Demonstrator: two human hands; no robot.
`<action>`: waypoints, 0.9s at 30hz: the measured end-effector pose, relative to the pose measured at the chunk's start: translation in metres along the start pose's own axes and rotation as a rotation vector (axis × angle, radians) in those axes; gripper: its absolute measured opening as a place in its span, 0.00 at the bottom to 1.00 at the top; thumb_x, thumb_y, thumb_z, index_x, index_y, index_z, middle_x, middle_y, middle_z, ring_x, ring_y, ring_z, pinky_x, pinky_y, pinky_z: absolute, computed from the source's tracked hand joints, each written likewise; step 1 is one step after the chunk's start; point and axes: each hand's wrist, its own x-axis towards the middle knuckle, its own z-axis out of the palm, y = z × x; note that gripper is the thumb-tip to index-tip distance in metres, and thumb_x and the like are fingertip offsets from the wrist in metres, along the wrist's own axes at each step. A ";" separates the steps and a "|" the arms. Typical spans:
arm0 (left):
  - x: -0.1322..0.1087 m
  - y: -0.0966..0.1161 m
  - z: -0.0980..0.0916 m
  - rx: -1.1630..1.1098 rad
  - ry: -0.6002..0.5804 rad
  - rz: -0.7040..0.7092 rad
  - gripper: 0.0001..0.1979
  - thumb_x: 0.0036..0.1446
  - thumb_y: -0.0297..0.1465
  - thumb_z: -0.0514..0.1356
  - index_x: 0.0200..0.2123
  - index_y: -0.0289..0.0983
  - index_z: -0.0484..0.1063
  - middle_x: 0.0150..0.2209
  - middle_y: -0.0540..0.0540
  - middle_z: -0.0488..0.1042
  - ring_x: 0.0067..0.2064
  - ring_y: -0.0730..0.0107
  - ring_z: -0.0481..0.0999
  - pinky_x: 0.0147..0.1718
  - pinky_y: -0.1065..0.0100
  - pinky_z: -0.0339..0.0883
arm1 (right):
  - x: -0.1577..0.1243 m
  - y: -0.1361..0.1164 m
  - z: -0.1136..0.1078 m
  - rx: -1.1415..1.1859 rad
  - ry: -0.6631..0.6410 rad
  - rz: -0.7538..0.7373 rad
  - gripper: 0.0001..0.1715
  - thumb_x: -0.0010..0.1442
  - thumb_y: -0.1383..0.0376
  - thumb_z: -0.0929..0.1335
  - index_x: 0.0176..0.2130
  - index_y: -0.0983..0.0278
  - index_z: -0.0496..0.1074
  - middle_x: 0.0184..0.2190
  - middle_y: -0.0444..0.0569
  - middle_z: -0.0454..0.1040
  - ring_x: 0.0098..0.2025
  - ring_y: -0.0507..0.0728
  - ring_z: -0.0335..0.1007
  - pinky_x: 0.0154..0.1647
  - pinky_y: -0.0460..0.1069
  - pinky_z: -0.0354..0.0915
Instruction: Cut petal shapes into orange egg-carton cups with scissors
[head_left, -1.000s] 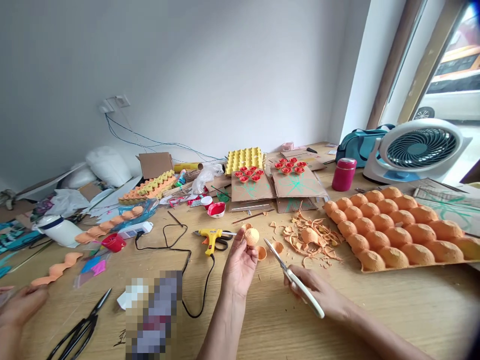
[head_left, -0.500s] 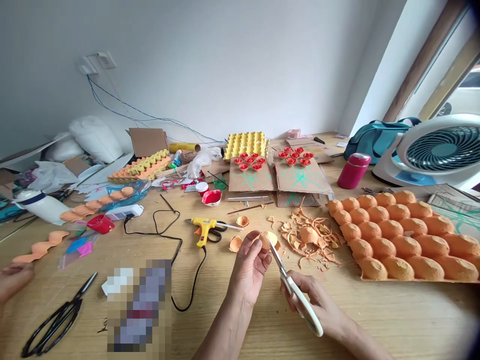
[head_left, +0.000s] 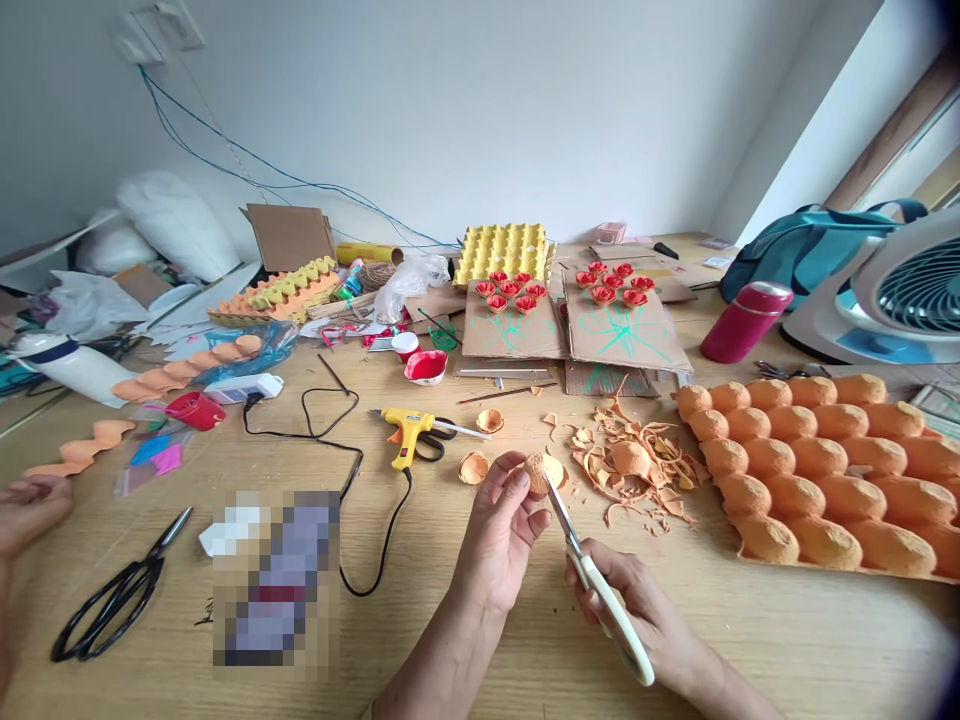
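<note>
My left hand pinches a small orange egg-carton cup above the wooden table. My right hand grips white-handled scissors, whose blades point up and meet the cup's edge. Just right of the cup lies a heap of orange cuttings. Two cut orange cups rest on the table beside my left hand.
An orange egg tray lies at the right, with a fan and red bottle behind it. A yellow glue gun with black cord, black scissors and cardboard with red flowers lie around. Another person's hand shows at the left edge.
My left hand brought the cup right and closer to me. The scissor blades closed in until they reached its edge. The view tilted down and turned left a little.
</note>
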 end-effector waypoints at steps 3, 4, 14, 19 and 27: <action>0.000 0.000 0.001 0.015 0.007 0.002 0.21 0.44 0.31 0.74 0.41 0.39 0.73 0.35 0.50 0.77 0.30 0.79 0.75 0.25 0.79 0.68 | -0.001 0.000 0.002 -0.005 0.022 -0.002 0.23 0.66 0.46 0.61 0.32 0.61 0.65 0.24 0.43 0.65 0.25 0.53 0.57 0.26 0.48 0.56; 0.000 0.000 0.002 0.023 0.009 0.007 0.21 0.44 0.31 0.74 0.41 0.39 0.72 0.35 0.51 0.77 0.30 0.79 0.75 0.25 0.79 0.68 | -0.001 0.000 0.003 -0.002 0.029 -0.005 0.23 0.66 0.46 0.61 0.32 0.60 0.65 0.25 0.44 0.65 0.25 0.53 0.57 0.26 0.48 0.56; -0.001 -0.001 0.003 0.040 -0.004 0.044 0.21 0.44 0.32 0.74 0.41 0.39 0.72 0.35 0.51 0.74 0.30 0.80 0.72 0.26 0.78 0.67 | -0.004 -0.002 0.009 0.049 0.076 0.017 0.22 0.67 0.48 0.61 0.30 0.60 0.62 0.23 0.42 0.61 0.24 0.52 0.54 0.24 0.47 0.55; -0.005 -0.005 0.005 0.226 -0.023 0.101 0.22 0.48 0.37 0.72 0.45 0.41 0.70 0.37 0.50 0.73 0.33 0.76 0.73 0.24 0.78 0.65 | -0.003 -0.001 0.010 0.025 0.102 0.031 0.21 0.67 0.49 0.61 0.30 0.60 0.62 0.22 0.41 0.59 0.24 0.52 0.52 0.23 0.47 0.53; -0.011 -0.015 0.013 0.402 -0.006 0.143 0.20 0.43 0.38 0.74 0.29 0.35 0.68 0.25 0.52 0.69 0.23 0.78 0.67 0.18 0.77 0.62 | -0.004 -0.001 0.009 -0.059 0.130 -0.001 0.18 0.68 0.53 0.61 0.30 0.61 0.63 0.23 0.41 0.61 0.24 0.52 0.54 0.25 0.46 0.55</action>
